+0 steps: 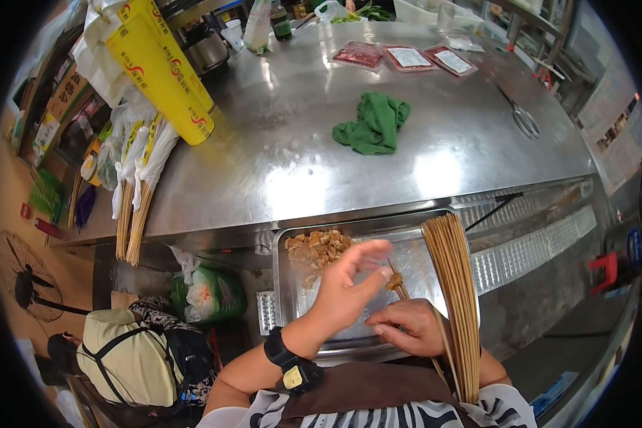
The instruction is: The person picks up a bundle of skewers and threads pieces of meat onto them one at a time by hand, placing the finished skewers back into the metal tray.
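Note:
My right hand (410, 327) is closed around bamboo skewers (404, 292) above the near part of a metal tray (283, 285). A small brown chunk (394, 281) is threaded near their upper ends. Beside it is my left hand (349, 274), fingers stretched out and apart from the thumb, whose tip overlaps the chunk in this view. Brown food pieces (317, 247) lie heaped in the tray's far left corner. A thick bundle of bamboo skewers (453, 285) leans over the tray's right side, passing by my right forearm.
A steel table (278, 157) spans the front, bearing a green cloth (374, 123), scissors (526, 121) and meat packs (406, 58). Yellow film rolls (167, 78) and bagged skewers (139, 171) stand left. A person (125, 357) bends at lower left near a green bag (214, 294).

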`<state>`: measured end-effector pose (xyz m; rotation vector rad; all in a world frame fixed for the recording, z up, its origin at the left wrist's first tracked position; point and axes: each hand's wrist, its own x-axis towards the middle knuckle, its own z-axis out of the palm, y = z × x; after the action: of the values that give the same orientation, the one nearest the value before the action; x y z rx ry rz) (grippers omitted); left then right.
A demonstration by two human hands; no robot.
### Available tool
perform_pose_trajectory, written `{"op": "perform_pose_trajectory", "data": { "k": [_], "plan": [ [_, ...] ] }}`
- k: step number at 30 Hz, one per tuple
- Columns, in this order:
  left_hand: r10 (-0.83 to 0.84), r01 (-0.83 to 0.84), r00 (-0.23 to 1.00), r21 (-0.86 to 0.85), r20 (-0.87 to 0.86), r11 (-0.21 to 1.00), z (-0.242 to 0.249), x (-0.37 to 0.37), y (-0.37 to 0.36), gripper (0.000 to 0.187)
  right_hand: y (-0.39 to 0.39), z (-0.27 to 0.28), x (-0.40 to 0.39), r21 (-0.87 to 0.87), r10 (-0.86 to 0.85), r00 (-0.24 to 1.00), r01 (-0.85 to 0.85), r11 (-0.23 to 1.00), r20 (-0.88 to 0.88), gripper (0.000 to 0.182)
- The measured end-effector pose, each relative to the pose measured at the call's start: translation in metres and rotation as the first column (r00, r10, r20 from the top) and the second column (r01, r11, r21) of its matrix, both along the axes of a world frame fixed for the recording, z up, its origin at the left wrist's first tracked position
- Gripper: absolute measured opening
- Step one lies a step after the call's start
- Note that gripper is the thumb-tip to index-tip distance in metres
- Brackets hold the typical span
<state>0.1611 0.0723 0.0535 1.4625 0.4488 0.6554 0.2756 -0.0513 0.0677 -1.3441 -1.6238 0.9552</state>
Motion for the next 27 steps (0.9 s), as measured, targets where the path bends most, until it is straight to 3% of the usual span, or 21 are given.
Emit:
{"op": "perform_pose_trajectory", "data": {
  "k": [1, 2, 3, 7, 13, 15, 18, 23, 25, 27],
  "plan": [
    [-0.004, 0.004, 1.000, 0.001, -0.001, 1.000, 0.011, 0.002, -0.003, 0.031, 0.000, -0.003, -0.001, 0.004, -0.004, 1.000, 0.004, 1.000, 0.007, 0.014],
    [-0.079, 0.091, 0.995, -0.264, 0.056, 0.960, 0.021, 0.005, -0.008, 0.032, 0.000, -0.005, -0.002, 0.009, -0.008, 1.000, 0.008, 1.000, 0.016, 0.014],
    [-0.137, 0.184, 0.982, -0.502, 0.130, 0.845, 0.026, 0.010, -0.011, 0.032, 0.000, -0.005, -0.002, 0.012, -0.013, 1.000, 0.013, 1.000, 0.018, 0.014],
    [-0.144, 0.179, 0.983, -0.430, 0.114, 0.885, 0.022, 0.028, -0.012, 0.028, -0.001, 0.000, -0.005, -0.047, 0.029, 1.000, -0.029, 0.998, 0.011, 0.015],
    [-0.136, 0.163, 0.987, -0.501, 0.091, 0.850, 0.021, 0.032, -0.011, 0.018, -0.003, 0.004, -0.004, -0.092, 0.016, 1.000, -0.014, 0.996, 0.023, 0.015],
    [-0.088, 0.136, 0.989, -0.519, 0.116, 0.844, 0.022, 0.029, -0.012, 0.022, -0.003, 0.006, -0.003, -0.131, 0.015, 0.990, 0.004, 0.991, 0.143, 0.018],
    [-0.088, 0.116, 0.993, -0.487, 0.079, 0.866, 0.025, 0.020, -0.008, 0.028, -0.005, -0.005, -0.002, -0.183, -0.033, 0.996, 0.047, 0.982, 0.079, 0.020],
    [-0.088, 0.130, 0.990, -0.454, 0.112, 0.882, 0.028, 0.012, -0.004, 0.034, -0.003, -0.004, 0.001, -0.191, 0.005, 0.992, 0.019, 0.981, 0.124, 0.020],
    [-0.090, 0.142, 0.987, -0.451, 0.136, 0.881, 0.028, 0.010, -0.004, 0.035, -0.004, 0.003, 0.003, -0.303, -0.042, 0.997, 0.060, 0.951, 0.066, 0.021],
    [-0.026, 0.090, 0.990, -0.478, 0.139, 0.874, 0.029, 0.007, -0.006, 0.036, -0.006, 0.002, 0.006, -0.304, -0.129, 0.991, 0.115, 0.946, -0.026, 0.023]
  ]
}}
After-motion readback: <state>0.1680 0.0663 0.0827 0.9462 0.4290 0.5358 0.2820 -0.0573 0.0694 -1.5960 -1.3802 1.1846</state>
